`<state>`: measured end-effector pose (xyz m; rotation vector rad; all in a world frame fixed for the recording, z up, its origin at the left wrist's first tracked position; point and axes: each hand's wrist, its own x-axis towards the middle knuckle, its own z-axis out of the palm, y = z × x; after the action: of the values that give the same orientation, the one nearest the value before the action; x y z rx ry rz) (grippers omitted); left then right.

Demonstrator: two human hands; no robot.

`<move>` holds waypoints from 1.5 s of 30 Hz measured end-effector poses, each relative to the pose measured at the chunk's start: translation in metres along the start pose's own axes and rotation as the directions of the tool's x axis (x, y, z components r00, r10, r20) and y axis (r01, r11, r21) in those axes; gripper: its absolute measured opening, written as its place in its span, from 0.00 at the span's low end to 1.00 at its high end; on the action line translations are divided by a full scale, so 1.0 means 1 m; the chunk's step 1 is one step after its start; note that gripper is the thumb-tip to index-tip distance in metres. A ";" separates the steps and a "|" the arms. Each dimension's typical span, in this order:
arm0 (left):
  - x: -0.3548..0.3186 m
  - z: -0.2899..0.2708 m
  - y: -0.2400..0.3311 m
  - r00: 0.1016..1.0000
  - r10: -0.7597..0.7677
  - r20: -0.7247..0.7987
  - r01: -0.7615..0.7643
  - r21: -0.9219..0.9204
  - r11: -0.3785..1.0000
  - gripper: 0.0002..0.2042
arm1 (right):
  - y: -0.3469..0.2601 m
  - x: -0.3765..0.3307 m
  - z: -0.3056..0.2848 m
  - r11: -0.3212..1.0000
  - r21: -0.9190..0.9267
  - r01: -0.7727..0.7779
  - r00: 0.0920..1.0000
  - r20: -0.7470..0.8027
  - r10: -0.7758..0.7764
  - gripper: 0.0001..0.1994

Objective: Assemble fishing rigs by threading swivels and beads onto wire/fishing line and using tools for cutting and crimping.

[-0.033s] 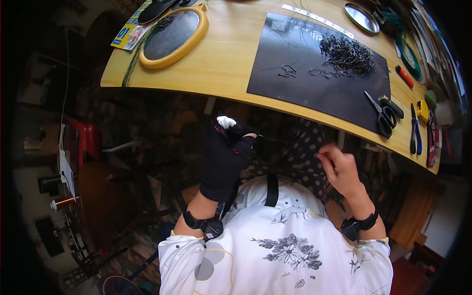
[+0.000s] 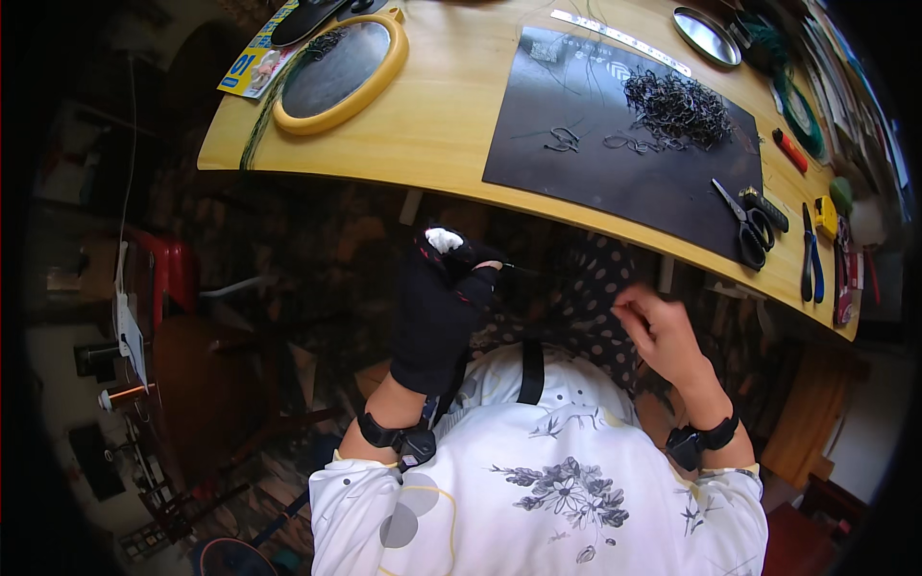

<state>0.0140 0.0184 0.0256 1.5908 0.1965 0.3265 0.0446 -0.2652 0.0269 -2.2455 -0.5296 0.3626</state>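
Pinching thin dark piece (image 2: 506,265), gloved left hand (image 2: 461,261); right hand (image 2: 661,326) curled, pinch unclear; yellow-rimmed oval tray (image 2: 336,84) bears dark tangle (image 2: 325,44).

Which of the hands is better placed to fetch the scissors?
Probably the right hand: bare and blurred, it is nearer the scissors, though whether it pinches anything is unclear. The gloved left hand is farther away, with something thin at its thumb tip.

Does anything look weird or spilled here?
Nothing looks clearly spilled or broken. One odd thing: the left hand wears a black glove while the right hand is bare. Also, a few dark pieces lie apart from the tangled heap on the mat.
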 end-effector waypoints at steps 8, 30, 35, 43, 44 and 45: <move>-0.014 0.008 0.013 0.980 0.140 0.139 -0.184 0.387 0.903 0.11 | -0.043 0.024 0.009 0.891 0.455 0.016 0.998 0.050 -0.043 0.20; -0.016 0.012 0.002 0.988 0.034 0.152 -0.049 0.099 0.994 0.07 | -0.051 0.041 0.039 0.293 0.950 -0.104 0.994 0.091 0.060 0.06; -0.010 0.009 -0.006 0.986 0.111 0.121 -0.136 0.218 0.967 0.07 | -0.038 0.030 0.030 0.233 0.955 -0.182 0.983 0.175 0.053 0.08; 0.006 -0.011 0.000 0.964 -0.055 0.259 0.135 -0.301 0.944 0.20 | -0.012 0.008 0.019 0.708 0.629 -0.322 0.889 -0.055 0.454 0.06; 0.004 -0.007 0.003 0.952 -0.069 0.299 0.174 -0.340 0.924 0.21 | -0.015 0.006 0.017 0.743 0.589 -0.318 0.906 -0.045 0.422 0.05; 0.002 -0.001 0.005 0.929 -0.124 0.350 0.250 -0.345 0.905 0.21 | -0.020 0.003 0.013 0.765 0.611 -0.203 0.955 -0.050 0.293 0.06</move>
<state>0.0149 0.0199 0.0308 1.1992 0.0301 -0.0512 0.0370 -0.2432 0.0335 -1.6910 -0.0119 0.4297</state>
